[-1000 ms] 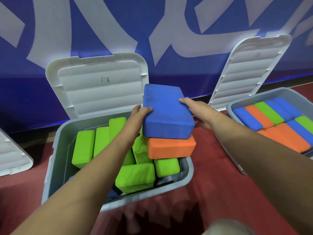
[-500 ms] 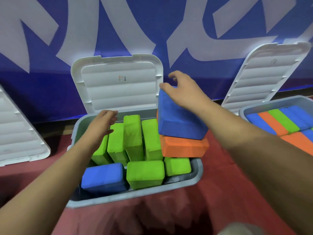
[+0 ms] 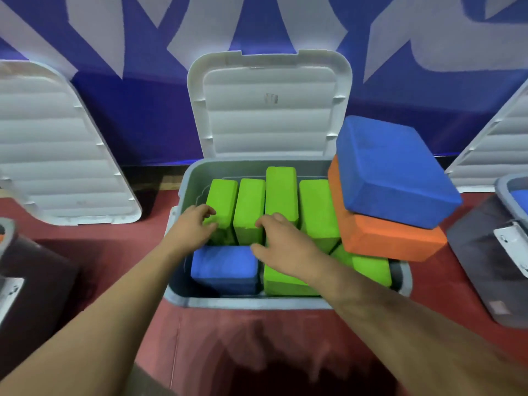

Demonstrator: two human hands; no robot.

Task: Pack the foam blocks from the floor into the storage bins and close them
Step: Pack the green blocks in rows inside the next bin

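Your left hand (image 3: 197, 227) curls round the leftmost green (image 3: 222, 205) in the bin (image 3: 257, 302); right hand (image 3: 281, 247) lies on the next greens (image 3: 250, 204), grip unclear; blue (image 3: 394, 167) on orange (image 3: 385, 238) overhangs the right rim; jostle the row and you may tip it out.

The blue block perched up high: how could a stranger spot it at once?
Find the middle grey bin, its white lid standing open. At its right end an orange block rises above the rim, and the blue block lies on it. The bin's other blue block sits low at the front left.
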